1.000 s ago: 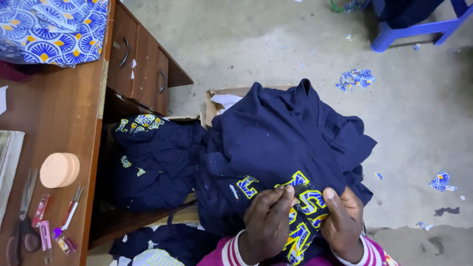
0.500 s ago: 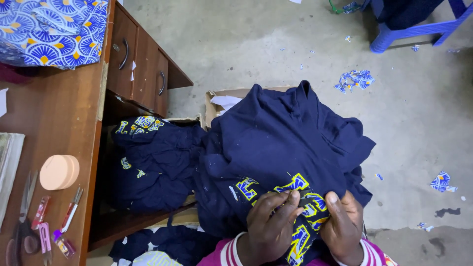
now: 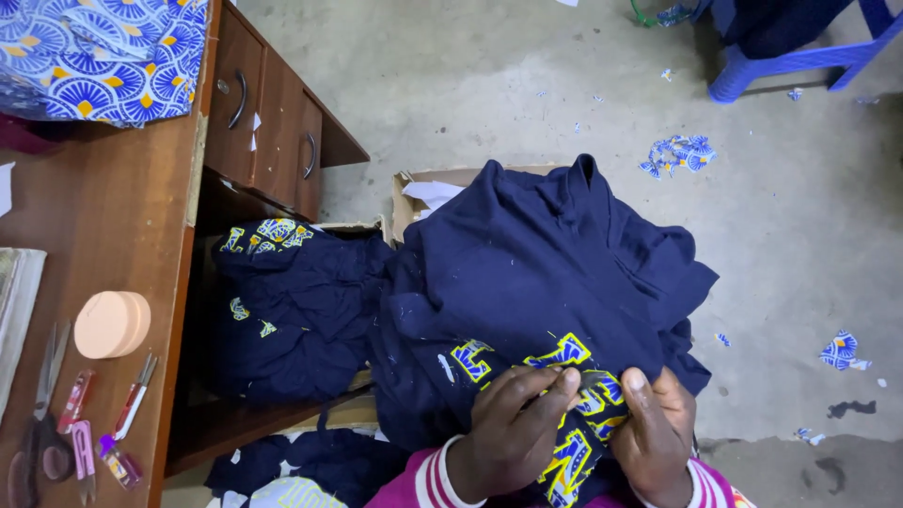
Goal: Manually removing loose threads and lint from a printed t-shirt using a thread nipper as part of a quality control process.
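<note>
Pinching, seemingly, navy garment [image 3: 555, 273] lettering: left hand [image 3: 513, 428], right hand [image 3: 658, 428].

Desk [image 3: 103, 235]: pink tub [image 3: 112, 325] (round), scissors [image 3: 38, 423]

The garment [image 3: 546, 273] is dark navy, with letters [image 3: 574, 414] in blue-and-white pattern edged in bright yellow. The pile [image 3: 301, 301] beside it has the same navy and the same yellow-edged letters. The sleeves [image 3: 423, 480] are pink with white stripes. The desk [image 3: 103, 216] is reddish brown. The cloth [image 3: 103, 56] on it is blue with white and orange-yellow fan shapes. The round box [image 3: 111, 325] is peach. The floor [image 3: 527, 85] is grey, with blue-patterned scraps [image 3: 679, 152]. The chair [image 3: 800, 56] is blue.
</note>
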